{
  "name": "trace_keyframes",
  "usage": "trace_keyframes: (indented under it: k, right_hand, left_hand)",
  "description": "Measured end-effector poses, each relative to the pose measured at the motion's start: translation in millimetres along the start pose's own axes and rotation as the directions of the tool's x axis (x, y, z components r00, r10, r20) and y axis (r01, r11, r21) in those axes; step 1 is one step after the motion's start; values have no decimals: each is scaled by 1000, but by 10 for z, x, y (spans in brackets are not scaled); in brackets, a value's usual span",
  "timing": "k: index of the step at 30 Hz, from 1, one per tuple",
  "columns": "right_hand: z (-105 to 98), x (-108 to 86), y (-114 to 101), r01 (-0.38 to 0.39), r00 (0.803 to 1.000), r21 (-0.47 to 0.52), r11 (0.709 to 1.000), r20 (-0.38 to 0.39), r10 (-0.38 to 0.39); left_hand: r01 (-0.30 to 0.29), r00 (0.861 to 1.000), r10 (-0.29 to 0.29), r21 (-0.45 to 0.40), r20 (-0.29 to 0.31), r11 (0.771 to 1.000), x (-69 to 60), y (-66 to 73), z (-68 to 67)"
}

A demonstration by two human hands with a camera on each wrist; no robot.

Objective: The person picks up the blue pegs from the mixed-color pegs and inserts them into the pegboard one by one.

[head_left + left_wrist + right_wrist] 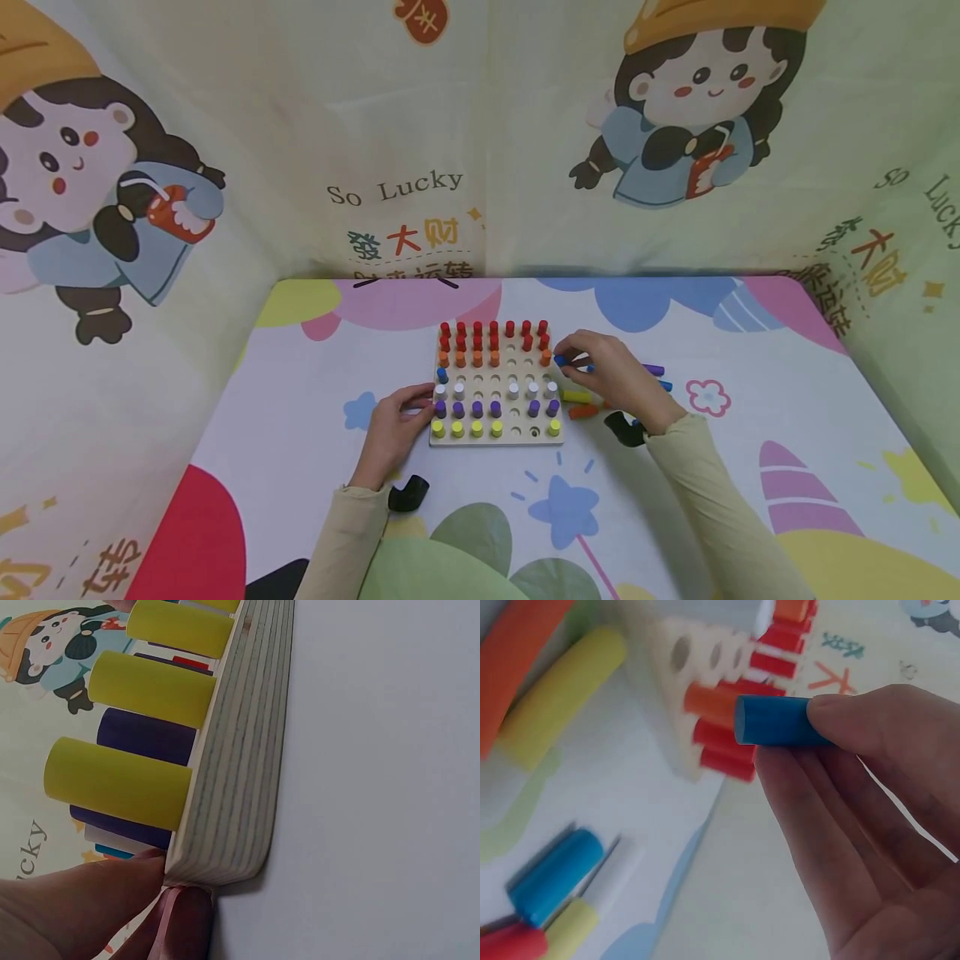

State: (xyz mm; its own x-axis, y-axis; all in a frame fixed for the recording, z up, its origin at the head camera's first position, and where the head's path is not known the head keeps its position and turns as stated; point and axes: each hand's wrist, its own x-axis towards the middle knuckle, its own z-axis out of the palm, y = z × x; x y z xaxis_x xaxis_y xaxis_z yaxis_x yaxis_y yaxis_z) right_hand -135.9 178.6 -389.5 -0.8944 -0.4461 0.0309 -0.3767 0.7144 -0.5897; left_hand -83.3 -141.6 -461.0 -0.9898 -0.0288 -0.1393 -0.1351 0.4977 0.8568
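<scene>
A wooden pegboard [495, 444] lies mid-table, filled with rows of coloured pegs. My left hand [392, 429] holds its left edge, with the thumb and fingertips [186, 919] against a corner in the left wrist view. Off the board's right side, my right hand [615, 375] pinches a blue peg [776, 720] between thumb and fingers. The peg lies roughly level in the right wrist view, its free end toward the board. One blue peg [442, 376] stands at the left of its row; bare holes [495, 379] show to its right.
Loose pegs lie on the table right of the board, including a yellow peg [577, 397], an orange peg [583, 412] and a purple peg [654, 370]. My right hand partly hides the pile. A patterned curtain [525, 208] hangs behind the table.
</scene>
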Motion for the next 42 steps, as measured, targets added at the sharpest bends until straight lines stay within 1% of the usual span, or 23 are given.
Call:
trace_keyframes:
  k: [5, 12, 21, 30, 37, 42]
  right_hand:
    - [2, 17, -59, 19, 1000, 36, 999, 13, -19]
    - [19, 58, -144, 24, 999, 56, 998, 23, -25]
    - [58, 99, -212, 75, 997, 62, 995, 6, -76]
    - [112, 170, -287, 77, 996, 86, 993, 33, -80]
    - [180, 225, -284, 95, 994, 101, 990, 39, -100]
    - [217, 271, -323, 99, 994, 123, 987, 42, -105]
  left_hand:
    - [-1, 1000, 1, -2, 0, 1000, -3, 8, 3]
    - [6, 1000, -6, 0, -2, 1000, -6, 13, 2]
    - [7, 1000, -7, 1, -1, 1000, -2, 2, 7]
    - [2, 1000, -2, 2, 3, 1000, 4, 1, 2]
    - [0, 1000, 0, 3, 0, 1000, 8, -12, 7]
    - [-4, 1000, 4, 8, 3, 1000, 7, -20, 11]
